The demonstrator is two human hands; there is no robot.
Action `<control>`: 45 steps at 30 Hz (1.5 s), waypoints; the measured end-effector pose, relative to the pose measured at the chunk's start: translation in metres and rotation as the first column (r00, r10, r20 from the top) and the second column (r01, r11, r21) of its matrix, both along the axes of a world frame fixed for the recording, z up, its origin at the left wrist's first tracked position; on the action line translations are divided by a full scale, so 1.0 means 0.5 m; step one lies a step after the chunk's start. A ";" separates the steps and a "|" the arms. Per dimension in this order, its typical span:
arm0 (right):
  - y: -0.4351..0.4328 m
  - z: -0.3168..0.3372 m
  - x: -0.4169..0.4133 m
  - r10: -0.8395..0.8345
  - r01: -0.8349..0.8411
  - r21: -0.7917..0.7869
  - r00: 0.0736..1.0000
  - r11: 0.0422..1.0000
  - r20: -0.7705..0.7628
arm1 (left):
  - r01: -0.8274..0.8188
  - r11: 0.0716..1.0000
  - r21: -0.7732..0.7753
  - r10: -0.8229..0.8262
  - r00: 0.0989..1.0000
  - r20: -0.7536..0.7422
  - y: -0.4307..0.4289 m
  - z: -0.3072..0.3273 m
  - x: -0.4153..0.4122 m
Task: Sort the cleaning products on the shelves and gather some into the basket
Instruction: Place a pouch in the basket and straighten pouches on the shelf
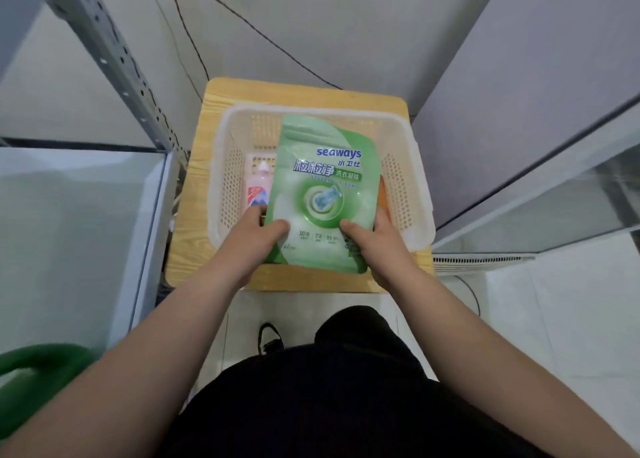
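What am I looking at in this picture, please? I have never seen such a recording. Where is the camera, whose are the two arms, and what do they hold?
There is no machine here. A person wears one wide-angle camera on the head, so you look down along their own arms. The left hand and the right hand each grip a lower corner of a green pouch printed "seaways", with the thumbs on its front. They hold it over a pale plastic basket, which stands on a small wooden table. In the basket, on the left, lies a pink bottle. Something orange shows at the right, mostly hidden. At the bottom is the person's dark clothing.
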State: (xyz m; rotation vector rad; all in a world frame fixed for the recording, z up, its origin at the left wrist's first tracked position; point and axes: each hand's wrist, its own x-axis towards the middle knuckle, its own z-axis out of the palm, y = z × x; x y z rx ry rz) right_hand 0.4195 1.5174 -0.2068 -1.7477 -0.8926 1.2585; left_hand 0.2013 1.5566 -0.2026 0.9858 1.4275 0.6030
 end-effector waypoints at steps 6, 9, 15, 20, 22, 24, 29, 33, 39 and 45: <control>0.146 -0.057 0.038 0.149 -0.119 -0.127 0.953 0.985 0.263 | 0.139 0.989 -0.058 -0.149 0.961 -0.233 0.112 -0.054 0.031; 0.178 -0.107 0.051 0.241 -0.168 -0.215 0.893 0.962 0.380 | 0.358 0.929 -0.095 -0.358 0.801 -0.480 0.129 -0.100 0.043; 0.186 -0.159 0.051 0.511 -0.378 -0.349 0.556 0.858 0.655 | 0.458 0.887 -0.052 -0.358 0.613 -0.704 0.154 -0.136 0.037; 0.178 -0.187 0.074 0.669 -0.502 -0.499 0.244 0.707 0.702 | 0.812 0.583 -0.041 -0.514 0.330 -0.792 0.164 -0.161 0.071; 0.188 -0.195 0.080 0.714 -0.528 -0.551 0.164 0.646 0.680 | 0.845 0.509 -0.162 -0.585 0.201 -0.786 0.164 -0.182 0.084; 0.197 -0.201 0.082 0.739 -0.549 -0.576 0.119 0.605 0.663 | 0.846 0.475 -0.244 -0.613 0.119 -0.781 0.167 -0.201 0.088; 0.201 -0.185 0.077 0.775 -0.569 -0.605 0.094 0.557 0.624 | 0.838 0.483 -0.253 -0.599 0.107 -0.793 0.167 -0.196 0.084; 0.215 -0.124 0.080 0.724 -0.653 -0.442 0.246 0.615 0.644 | 0.766 0.632 -0.114 -0.517 0.307 -0.799 0.131 -0.118 0.093; 0.229 -0.017 0.069 0.697 -0.901 -0.331 -0.046 0.280 0.716 | 0.536 0.842 0.061 -0.200 0.415 -0.888 -0.025 -0.001 0.088; 0.142 0.031 -0.022 0.553 -0.930 -0.316 -0.367 -0.189 0.748 | 0.122 0.993 -0.002 -0.054 0.424 -0.904 -0.267 0.035 0.117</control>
